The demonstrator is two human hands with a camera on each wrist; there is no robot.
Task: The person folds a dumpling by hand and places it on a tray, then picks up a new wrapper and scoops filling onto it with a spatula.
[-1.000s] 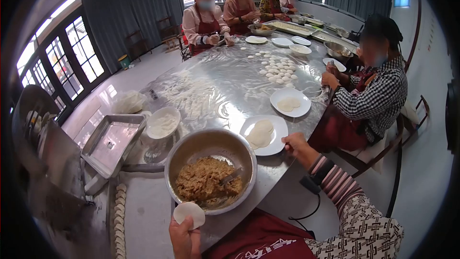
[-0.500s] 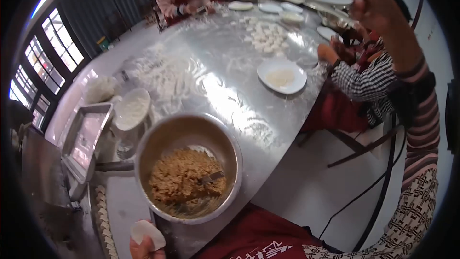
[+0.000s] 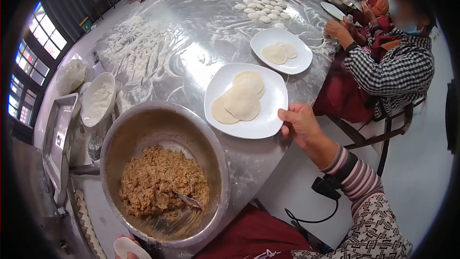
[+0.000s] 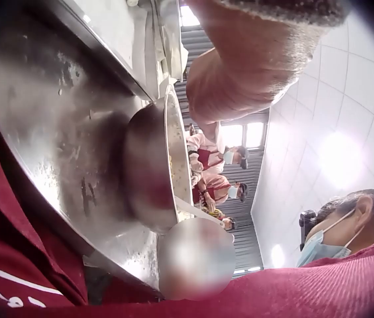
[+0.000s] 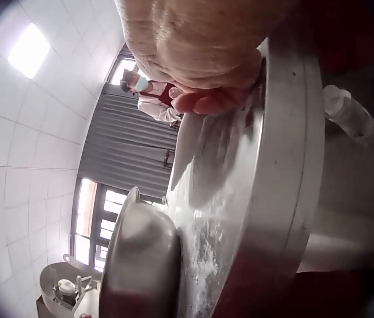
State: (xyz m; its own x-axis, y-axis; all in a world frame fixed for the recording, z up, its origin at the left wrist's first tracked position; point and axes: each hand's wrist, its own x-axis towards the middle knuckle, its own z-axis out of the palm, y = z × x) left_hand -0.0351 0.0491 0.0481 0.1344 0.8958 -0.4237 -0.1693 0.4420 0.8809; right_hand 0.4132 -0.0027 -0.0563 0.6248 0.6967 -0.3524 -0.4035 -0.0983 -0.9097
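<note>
My right hand (image 3: 304, 127) pinches the near right corner of a white square plate (image 3: 213, 86), thumb on top of the rim. On that plate lie three thin round dough wrappers (image 3: 243, 104), overlapping. At the bottom edge of the head view my left hand (image 3: 138, 253), mostly cut off, holds another round wrapper (image 3: 125, 246). That hand is just in front of a big steel bowl (image 3: 221, 172) of brown minced filling (image 3: 158, 180), with a metal utensil (image 3: 188, 199) stuck in it. The left wrist view shows the left hand (image 4: 240, 73) above the bowl's side (image 4: 148, 172).
Beyond stands a second white plate (image 3: 299, 62) with wrappers. Farther off lie many small dough rounds (image 3: 263, 7). Left of the bowl are a flour bowl (image 3: 112, 93), a metal tray (image 3: 52, 148) and a row of shaped dough pieces (image 3: 87, 223). A seated person (image 3: 388, 62) works at the right.
The right hand lifted the plate high, then brought it back down by the bowl. Its clumped wrappers now lie spread apart. The left hand, still with its wrapper, sits lower in view.
</note>
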